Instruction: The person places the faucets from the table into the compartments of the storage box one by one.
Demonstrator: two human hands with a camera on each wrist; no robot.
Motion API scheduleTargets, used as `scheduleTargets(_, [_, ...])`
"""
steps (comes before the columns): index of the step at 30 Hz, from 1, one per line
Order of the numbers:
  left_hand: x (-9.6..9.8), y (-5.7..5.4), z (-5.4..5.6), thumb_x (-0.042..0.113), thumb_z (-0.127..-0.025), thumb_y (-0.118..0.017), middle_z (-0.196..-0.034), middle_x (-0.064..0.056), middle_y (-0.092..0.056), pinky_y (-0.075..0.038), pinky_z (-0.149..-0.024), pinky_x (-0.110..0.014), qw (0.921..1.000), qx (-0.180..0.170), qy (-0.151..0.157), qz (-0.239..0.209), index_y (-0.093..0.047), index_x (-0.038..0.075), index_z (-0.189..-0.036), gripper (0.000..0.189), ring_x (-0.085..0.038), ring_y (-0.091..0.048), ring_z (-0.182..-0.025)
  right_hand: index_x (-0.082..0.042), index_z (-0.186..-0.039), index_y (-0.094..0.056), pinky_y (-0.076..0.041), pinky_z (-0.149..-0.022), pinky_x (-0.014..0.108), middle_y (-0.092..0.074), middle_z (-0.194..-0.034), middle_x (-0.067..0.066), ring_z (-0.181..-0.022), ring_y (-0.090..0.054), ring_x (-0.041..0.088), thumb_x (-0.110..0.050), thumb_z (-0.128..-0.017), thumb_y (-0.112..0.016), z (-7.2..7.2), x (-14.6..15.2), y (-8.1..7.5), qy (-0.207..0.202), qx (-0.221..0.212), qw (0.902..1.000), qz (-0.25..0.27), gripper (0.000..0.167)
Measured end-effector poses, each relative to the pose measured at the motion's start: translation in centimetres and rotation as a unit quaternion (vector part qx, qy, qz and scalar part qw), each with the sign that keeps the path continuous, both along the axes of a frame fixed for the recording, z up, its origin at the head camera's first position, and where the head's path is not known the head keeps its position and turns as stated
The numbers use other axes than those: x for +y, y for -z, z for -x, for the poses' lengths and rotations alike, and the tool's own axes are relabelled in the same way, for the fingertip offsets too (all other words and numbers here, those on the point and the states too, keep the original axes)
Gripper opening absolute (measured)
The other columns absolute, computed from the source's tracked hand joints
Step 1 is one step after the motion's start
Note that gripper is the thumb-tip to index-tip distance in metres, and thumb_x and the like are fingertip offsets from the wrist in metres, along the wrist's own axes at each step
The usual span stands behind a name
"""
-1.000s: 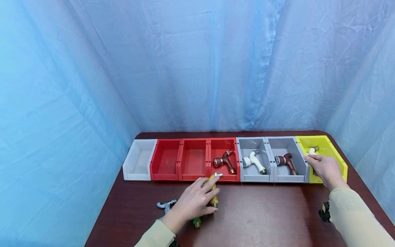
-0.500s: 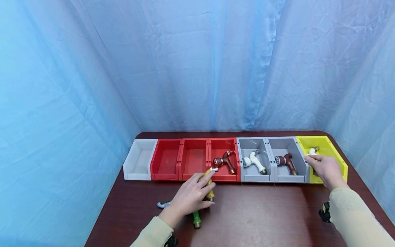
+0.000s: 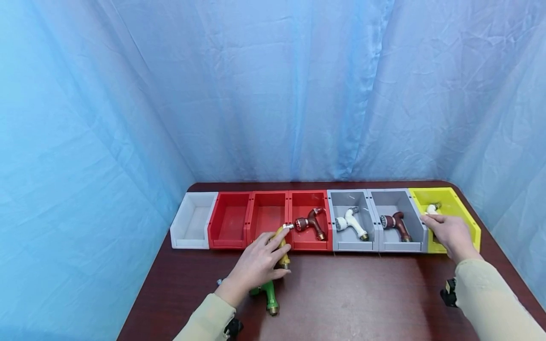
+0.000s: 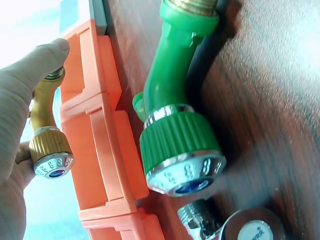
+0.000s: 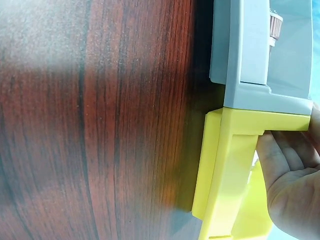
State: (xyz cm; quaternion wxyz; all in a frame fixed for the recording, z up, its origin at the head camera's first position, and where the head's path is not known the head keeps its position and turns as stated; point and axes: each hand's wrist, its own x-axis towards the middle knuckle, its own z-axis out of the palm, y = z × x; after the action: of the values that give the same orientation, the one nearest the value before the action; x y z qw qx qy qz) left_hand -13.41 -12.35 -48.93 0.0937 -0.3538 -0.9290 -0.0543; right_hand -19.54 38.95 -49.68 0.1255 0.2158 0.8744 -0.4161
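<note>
My left hand (image 3: 258, 263) holds a yellow faucet (image 3: 283, 260) between thumb and fingers, close to the front of the middle red bin (image 3: 268, 208). In the left wrist view its ribbed yellow knob (image 4: 50, 145) hangs beside the palm. Below that hand a green faucet (image 3: 270, 296) lies on the table, and a chrome-capped faucet (image 4: 252, 230) shows beside it, mostly hidden by the hand in the head view. My right hand (image 3: 454, 237) grips the side wall of the yellow bin (image 3: 471, 220) where it meets a grey bin, its fingers inside. A white faucet (image 3: 432, 208) lies in there, partly covered.
A row of bins runs along the table's back. A white bin (image 3: 179, 232) stands at the left end, beside a red bin (image 3: 226, 244). Brown-red faucets (image 3: 313, 220) lie in the right red bin and a grey bin; another white faucet (image 3: 351, 222) is between them. Blue curtains hang behind.
My left hand has moved left and away from me with the yellow faucet, toward the red bins. More of the green faucet now shows. My right hand has stayed in place.
</note>
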Motion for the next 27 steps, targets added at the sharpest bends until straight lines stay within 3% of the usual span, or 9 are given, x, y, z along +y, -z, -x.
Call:
scheduleTargets(10, [-1.2,0.0,1.0,0.048,-0.075,-0.089,-0.162,-0.005,-0.040,-0.056,-0.099,-0.037,0.9993,0.032,-0.007,-0.016,-0.068,0.019,-0.136,0.070,-0.026,-0.051,-0.130,0.001,-0.154,-0.032,-0.051,-0.076,0.030,-0.038,-0.146,0.037,-0.113,-0.047,0.043,-0.065,-0.099,-0.048,0.1,-0.2,-0.2,-0.004,0.005,0.9998,-0.017,0.087])
scheduleTargets(16, [-1.6,0.0,1.5,0.050,-0.077,-0.088,-0.161,-0.006,-0.041,-0.056,-0.098,-0.037,0.9984,0.054,-0.008,-0.015,-0.070,0.019,-0.134,0.067,-0.026,-0.054,-0.128,0.002,-0.153,-0.033,-0.050,-0.069,0.027,-0.041,-0.140,0.036,-0.110,-0.046,0.042,-0.064,-0.100,-0.049,-0.2,-0.4,-0.4,-0.011,0.003,0.9995,-0.029,0.086])
scheduleTargets(27, [-2.1,-0.1,2.6,0.050,-0.077,-0.088,-0.162,-0.005,-0.039,-0.056,-0.099,-0.039,0.9986,0.035,-0.038,-0.013,-0.068,0.022,-0.136,0.069,-0.026,-0.052,-0.130,0.004,-0.151,-0.036,-0.049,-0.068,0.027,-0.043,-0.139,0.036,-0.110,-0.046,0.041,-0.062,-0.101,-0.049,-0.1,-0.5,-0.6,-0.009,0.008,0.9991,-0.041,0.084])
